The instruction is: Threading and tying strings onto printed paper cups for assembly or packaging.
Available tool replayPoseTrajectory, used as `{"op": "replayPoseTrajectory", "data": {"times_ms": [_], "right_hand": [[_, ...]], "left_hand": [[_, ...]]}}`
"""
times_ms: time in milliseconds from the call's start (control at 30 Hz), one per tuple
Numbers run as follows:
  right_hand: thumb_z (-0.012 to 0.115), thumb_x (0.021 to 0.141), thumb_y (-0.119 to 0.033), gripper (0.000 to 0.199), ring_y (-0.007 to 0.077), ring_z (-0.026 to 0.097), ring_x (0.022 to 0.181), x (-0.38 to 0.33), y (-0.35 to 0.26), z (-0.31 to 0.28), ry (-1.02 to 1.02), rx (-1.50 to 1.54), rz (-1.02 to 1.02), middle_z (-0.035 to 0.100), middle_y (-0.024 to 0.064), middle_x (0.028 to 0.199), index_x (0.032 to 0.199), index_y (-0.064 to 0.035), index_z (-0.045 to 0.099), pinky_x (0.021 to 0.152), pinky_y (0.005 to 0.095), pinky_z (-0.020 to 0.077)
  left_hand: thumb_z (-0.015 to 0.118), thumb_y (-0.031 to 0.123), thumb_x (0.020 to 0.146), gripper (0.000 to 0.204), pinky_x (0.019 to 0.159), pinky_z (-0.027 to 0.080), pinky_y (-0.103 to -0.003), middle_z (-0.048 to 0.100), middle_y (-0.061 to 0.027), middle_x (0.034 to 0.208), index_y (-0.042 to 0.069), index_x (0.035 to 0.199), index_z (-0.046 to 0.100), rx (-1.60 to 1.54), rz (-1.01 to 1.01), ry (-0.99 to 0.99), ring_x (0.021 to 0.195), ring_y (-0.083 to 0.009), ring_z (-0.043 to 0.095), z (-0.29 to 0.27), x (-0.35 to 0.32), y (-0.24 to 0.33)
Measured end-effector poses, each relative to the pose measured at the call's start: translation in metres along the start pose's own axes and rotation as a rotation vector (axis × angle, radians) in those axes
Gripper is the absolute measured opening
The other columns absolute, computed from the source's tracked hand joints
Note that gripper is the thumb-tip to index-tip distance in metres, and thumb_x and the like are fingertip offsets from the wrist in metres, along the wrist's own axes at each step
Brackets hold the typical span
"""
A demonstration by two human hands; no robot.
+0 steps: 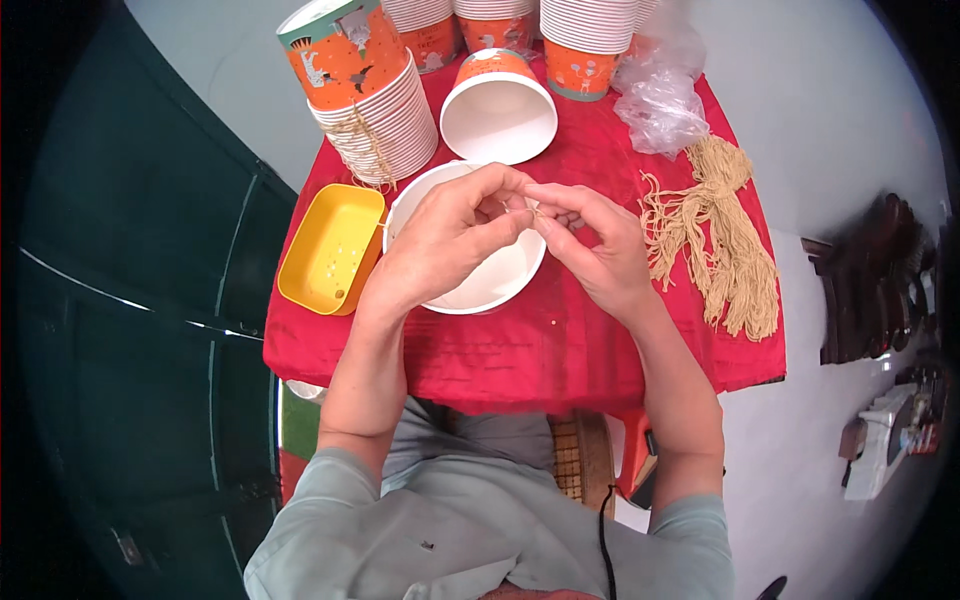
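The left hand (447, 240) and right hand (590, 243) meet fingertip to fingertip over a white cup (478, 285) on the red cloth (540, 350). Both are pinched nearly closed on a short string (534, 211) stretched between them, so thin that little of it shows. It looks like the tying or threading step at the cup's rim. The next move seems to call for fine fingertip work, with the string kept taut.

Just left of the cup sits a yellow tray (330, 248). Another cup (498, 108) lies on its side beyond the hands, with cup stacks (385, 110) behind it. A string bundle (720, 235) lies to the right, below a plastic bag (658, 95).
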State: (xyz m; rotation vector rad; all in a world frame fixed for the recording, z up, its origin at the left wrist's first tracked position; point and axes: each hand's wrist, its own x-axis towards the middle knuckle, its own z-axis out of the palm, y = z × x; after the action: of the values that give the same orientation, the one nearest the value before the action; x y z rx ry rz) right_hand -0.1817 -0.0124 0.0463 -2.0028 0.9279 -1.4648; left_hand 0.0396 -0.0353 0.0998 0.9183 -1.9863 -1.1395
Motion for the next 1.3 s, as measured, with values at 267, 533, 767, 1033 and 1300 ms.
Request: {"op": "replayPoseTrajectory", "data": {"times_ms": [267,533,767,1033,1300], "right_hand": [[0.080,0.083,0.007,0.052,0.0287,0.074,0.092,-0.011,0.002,0.024,0.176,-0.321,-0.479,0.072,0.0097,0.113,0.132,-0.0065,0.071,0.077,0.0397,0.0641],[0.078,0.089,0.012,0.049,0.0333,0.076,0.092,-0.009,0.022,0.023,0.290,-0.373,-0.483,0.073,0.0147,0.108,0.132,-0.0050,0.060,0.078,0.0415,0.0643],[0.076,0.091,0.012,0.044,0.0320,0.075,0.089,-0.014,0.016,0.027,0.263,-0.313,-0.378,0.075,0.0156,0.106,0.131,-0.0017,0.065,0.076,0.0405,0.0618],[0.073,0.093,0.012,0.039,0.0290,0.075,0.092,-0.019,0.013,0.027,0.306,-0.336,-0.361,0.075,0.0153,0.105,0.130,-0.0004,0.070,0.079,0.0387,0.0621],[0.070,0.102,0.003,0.031,0.0137,0.073,0.095,-0.009,0.009,0.021,0.191,0.035,-0.071,0.074,0.0080,0.104,0.133,-0.0001,0.073,0.086,0.0296,0.0609]], "left_hand": [[0.068,0.001,0.093,0.026,0.090,0.057,-0.040,0.074,-0.0148,0.108,0.000,0.119,0.071,0.460,0.372,0.190,0.103,-0.0320,0.073,0.014,-0.018,0.005],[0.072,0.004,0.091,0.027,0.084,0.056,-0.050,0.071,-0.0165,0.106,0.003,0.117,0.067,0.816,0.405,0.211,0.097,-0.0392,0.069,0.024,-0.005,0.015],[0.067,0.017,0.104,0.025,0.081,0.059,-0.051,0.074,-0.0178,0.107,0.004,0.124,0.067,0.706,0.107,0.382,0.094,-0.0393,0.074,0.063,-0.040,0.008],[0.068,0.020,0.102,0.024,0.079,0.060,-0.049,0.076,-0.0168,0.103,0.005,0.120,0.070,0.736,0.227,0.260,0.092,-0.0389,0.075,0.042,-0.035,-0.006],[0.067,0.022,0.108,0.024,0.078,0.056,-0.039,0.076,-0.0118,0.090,0.001,0.113,0.076,0.377,0.097,-0.113,0.084,-0.0196,0.071,-0.019,-0.001,0.010]]}}
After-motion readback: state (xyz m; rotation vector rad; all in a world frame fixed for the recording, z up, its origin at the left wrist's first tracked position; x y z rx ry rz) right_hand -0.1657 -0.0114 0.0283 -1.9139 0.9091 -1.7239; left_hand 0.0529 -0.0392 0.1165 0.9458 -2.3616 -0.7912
